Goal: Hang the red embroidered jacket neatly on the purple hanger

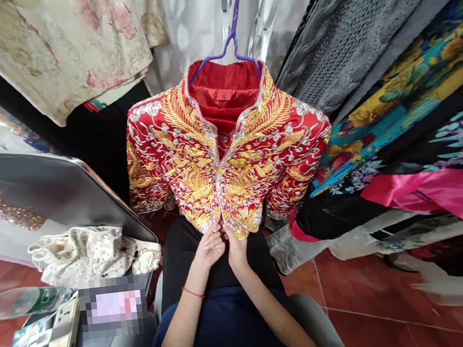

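Observation:
A red jacket (238, 161) with gold and silver embroidery hangs in front of me on a purple hanger (235, 22). Its collar stands up, and a red size label (224, 96) marked S shows inside the neck. The front edges meet from the chest down to the scalloped hem. My left hand (211, 247), with a red string on the wrist, pinches the hem at the centre front. Beside it, my right hand (236, 241) grips the other front edge, its fingers partly hidden under the cloth.
Clothes crowd both sides: a floral cream garment (87, 50) at upper left, a grey knit (374, 29) and bright prints at right. At left are a dark panel (48, 183), a white cloth bag (77, 255), a plastic bottle (24, 302) and a power strip (62, 337) with cables.

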